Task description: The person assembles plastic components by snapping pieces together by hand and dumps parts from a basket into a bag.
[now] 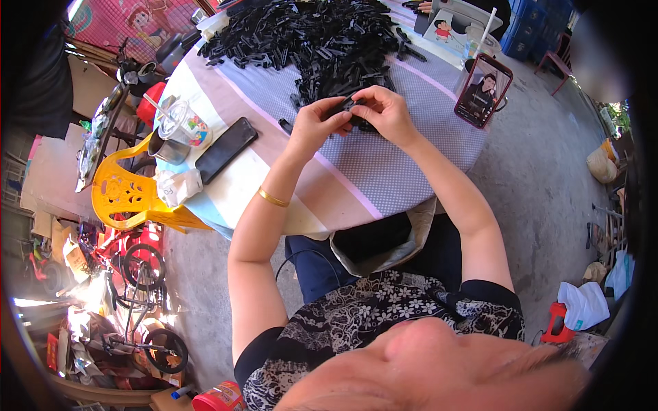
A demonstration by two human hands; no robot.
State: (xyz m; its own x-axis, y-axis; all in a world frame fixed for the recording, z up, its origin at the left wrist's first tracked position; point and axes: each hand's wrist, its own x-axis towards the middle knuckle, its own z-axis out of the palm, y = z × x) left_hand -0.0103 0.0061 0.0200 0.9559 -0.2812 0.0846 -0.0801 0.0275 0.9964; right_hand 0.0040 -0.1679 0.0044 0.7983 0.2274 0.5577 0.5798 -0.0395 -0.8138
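Observation:
Over the near part of the round table, my two hands meet at a small black plastic part (pixel 347 105). My left hand (pixel 319 123) pinches it with thumb and fingers from the left. From the other side, the fingertips of my right hand (pixel 385 118) close on the same part; its details are too small to make out. Just beyond the hands spreads a big heap of similar black plastic parts (pixel 301 34), running down to my fingers. One loose black piece (pixel 285 126) lies left of my left wrist.
A dark phone (pixel 226 151), a plastic cup with a straw (pixel 184 125) and a metal cup (pixel 169 151) stand left on the tablecloth (pixel 329 185). A propped-up phone (pixel 484 90) is at the right. An open bag (pixel 419 226) rests on my lap. A yellow chair (pixel 123 181) stands left.

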